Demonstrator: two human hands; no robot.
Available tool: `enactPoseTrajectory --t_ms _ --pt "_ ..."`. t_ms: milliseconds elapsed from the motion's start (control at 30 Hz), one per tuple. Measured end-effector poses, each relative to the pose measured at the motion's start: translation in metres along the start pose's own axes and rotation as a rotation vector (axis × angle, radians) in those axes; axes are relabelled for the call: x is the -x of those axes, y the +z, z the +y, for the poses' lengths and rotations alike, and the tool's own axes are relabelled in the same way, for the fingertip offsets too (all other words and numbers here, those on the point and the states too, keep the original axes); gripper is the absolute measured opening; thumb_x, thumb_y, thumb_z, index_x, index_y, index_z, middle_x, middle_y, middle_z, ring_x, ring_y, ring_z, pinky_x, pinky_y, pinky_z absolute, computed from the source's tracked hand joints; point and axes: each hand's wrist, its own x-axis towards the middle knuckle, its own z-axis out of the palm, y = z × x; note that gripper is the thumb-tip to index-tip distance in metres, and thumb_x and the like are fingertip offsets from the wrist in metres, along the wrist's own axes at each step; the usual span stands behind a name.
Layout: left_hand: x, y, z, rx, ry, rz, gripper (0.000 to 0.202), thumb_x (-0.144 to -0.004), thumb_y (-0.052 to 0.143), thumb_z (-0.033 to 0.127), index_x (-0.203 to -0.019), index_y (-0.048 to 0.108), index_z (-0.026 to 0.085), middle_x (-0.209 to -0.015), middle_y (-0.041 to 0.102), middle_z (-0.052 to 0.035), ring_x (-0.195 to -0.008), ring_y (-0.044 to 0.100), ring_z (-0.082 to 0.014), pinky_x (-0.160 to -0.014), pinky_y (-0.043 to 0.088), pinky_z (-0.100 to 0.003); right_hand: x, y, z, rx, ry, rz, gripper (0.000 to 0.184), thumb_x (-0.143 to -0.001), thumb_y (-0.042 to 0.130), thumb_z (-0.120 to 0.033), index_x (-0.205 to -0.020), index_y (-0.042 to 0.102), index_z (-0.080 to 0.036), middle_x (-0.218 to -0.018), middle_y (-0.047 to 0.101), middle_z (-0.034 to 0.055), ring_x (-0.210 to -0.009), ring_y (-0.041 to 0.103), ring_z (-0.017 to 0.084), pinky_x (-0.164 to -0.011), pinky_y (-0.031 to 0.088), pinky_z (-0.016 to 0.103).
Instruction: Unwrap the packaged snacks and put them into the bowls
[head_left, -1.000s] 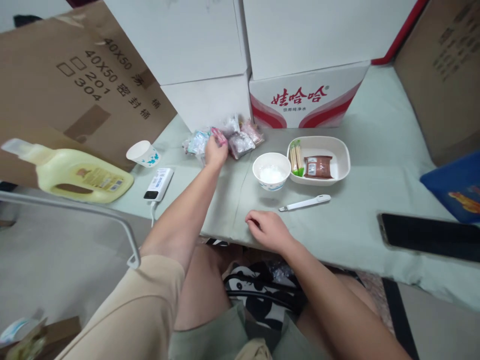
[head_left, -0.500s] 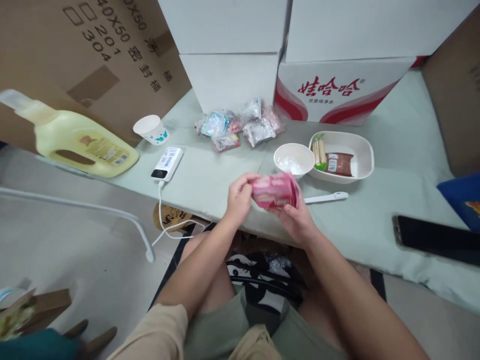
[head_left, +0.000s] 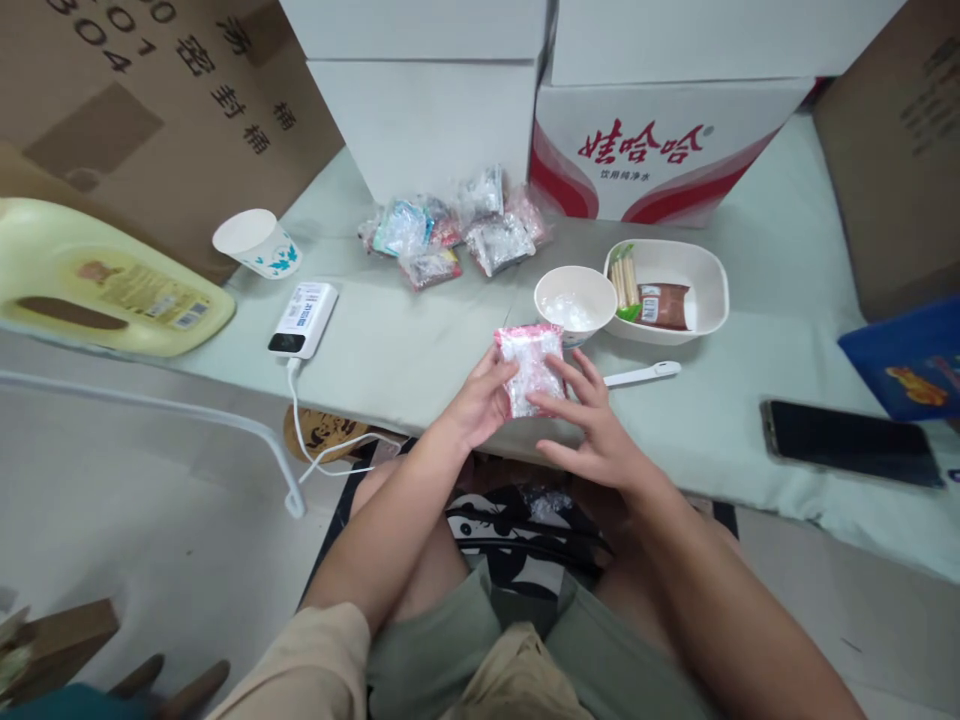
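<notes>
My left hand (head_left: 476,402) pinches the left edge of a small pink and clear plastic packet (head_left: 531,366), held just above the near edge of the pale green table (head_left: 420,345). My right hand (head_left: 592,425) has its fingers spread, with fingertips touching the packet's lower right side. Right behind the packet stands a white bowl (head_left: 574,301) with something white in it. A pile of similar small packets (head_left: 454,232) lies further back against the white boxes.
A white tray (head_left: 709,300) holds sticks and a brown packet; a white utensil (head_left: 641,375) lies before it. A power bank (head_left: 304,318) with cable, paper cup (head_left: 255,243) and yellow jug (head_left: 97,290) sit left. A dark phone (head_left: 851,442) lies right. Cardboard boxes (head_left: 652,150) line the back.
My left hand took a pink packet from the pile and brought it to the near table edge. My right hand rose to meet it; the packet now faces up, flatter.
</notes>
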Motion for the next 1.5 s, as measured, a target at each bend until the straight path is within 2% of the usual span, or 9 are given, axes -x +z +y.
enactPoseTrajectory --t_ms 200,500,700,833,1000,1133,1300,1400,1500 --pt "-0.013 -0.003 -0.001 -0.077 0.137 0.227 0.064 -0.057 0.084 0.019 -0.117 0.06 0.019 -0.102 0.072 -0.0056 -0.094 0.069 -0.024 -0.084 0.057 -0.036 0.008 -0.04 0.021 0.08 0.303 0.291 0.03 -0.09 0.051 -0.025 -0.107 0.076 -0.026 -0.129 0.069 0.0085 -0.12 0.064 0.025 -0.106 0.048 0.048" --pt "-0.006 -0.013 0.019 -0.072 0.129 0.104 0.082 -0.062 0.084 0.032 -0.131 0.04 0.037 -0.136 0.057 -0.0058 -0.108 0.067 -0.0283 -0.081 0.06 -0.044 0.031 -0.054 0.052 0.556 0.658 0.134 0.024 -0.085 0.053 -0.027 -0.101 0.07 -0.024 -0.119 0.071 0.0099 -0.13 0.05 0.038 -0.109 0.024 0.07" --pt "-0.008 -0.014 0.007 -0.281 0.129 0.113 0.103 -0.056 0.084 0.014 -0.141 0.031 0.037 -0.136 0.056 -0.0084 -0.119 0.06 -0.0289 -0.088 0.058 -0.043 0.021 -0.033 0.008 -0.286 0.578 0.279 0.031 -0.089 0.052 -0.054 -0.095 0.056 -0.024 -0.079 0.068 0.0034 -0.068 0.063 0.02 -0.072 0.052 0.037" --pt "-0.009 -0.013 0.003 -0.419 0.145 0.053 0.102 -0.057 0.08 0.014 -0.145 0.031 0.034 -0.14 0.054 -0.009 -0.125 0.057 -0.0296 -0.092 0.056 -0.043 0.008 -0.006 -0.016 -0.796 0.575 0.113 0.038 -0.087 0.057 -0.061 -0.096 0.051 -0.025 -0.104 0.074 0.0073 -0.06 0.064 0.016 -0.061 0.052 0.033" --pt "-0.005 -0.016 0.01 -0.573 0.061 -0.083 0.112 -0.058 0.082 0.016 -0.154 0.025 0.029 -0.142 0.052 -0.0144 -0.124 0.058 -0.0302 -0.094 0.054 -0.04 -0.008 0.004 -0.01 -0.913 0.682 0.146 0.037 -0.084 0.06 -0.057 -0.098 0.049 -0.025 -0.134 0.065 0.0117 -0.061 0.068 0.014 -0.052 0.048 0.027" --pt "-0.01 -0.029 0.017 -0.554 0.097 0.076 0.122 -0.061 0.083 0.02 -0.158 0.01 0.026 -0.111 0.07 -0.0095 -0.092 0.069 -0.0216 -0.085 0.054 -0.037 -0.007 0.003 0.0 -0.793 0.724 0.195 0.034 -0.085 0.056 -0.055 -0.097 0.05 -0.024 -0.135 0.064 0.0122 -0.059 0.066 0.012 -0.051 0.048 0.026" --pt "-0.015 -0.044 0.032 -0.516 0.297 0.24 0.063 -0.058 0.086 0.032 -0.115 0.064 0.015 -0.084 0.07 -0.0028 -0.073 0.064 -0.0159 -0.074 0.052 -0.029 -0.001 0.002 -0.003 -0.528 0.676 0.22 0.035 -0.088 0.054 -0.054 -0.098 0.061 -0.022 -0.088 0.069 0.004 -0.055 0.057 0.012 -0.051 0.045 0.026" --pt "-0.015 -0.047 0.038 -0.467 0.179 0.125 0.044 -0.057 0.087 0.041 -0.088 0.07 0.014 -0.08 0.069 -0.0036 -0.073 0.064 -0.0173 -0.073 0.051 -0.03 -0.002 0.002 -0.006 -0.414 0.654 0.203 0.035 -0.089 0.052 -0.053 -0.092 0.065 -0.021 -0.071 0.06 0.0001 -0.054 0.053 0.013 -0.052 0.044 0.028" --pt "-0.017 -0.047 0.035 -0.472 0.092 0.205 0.047 -0.061 0.085 0.043 -0.095 0.069 0.014 -0.079 0.068 -0.0034 -0.071 0.063 -0.0165 -0.069 0.05 -0.03 -0.003 0.003 -0.008 -0.317 0.625 0.162 0.033 -0.091 0.049 -0.049 -0.095 0.066 -0.021 -0.063 0.055 -0.0017 -0.056 0.053 0.014 -0.057 0.045 0.029"
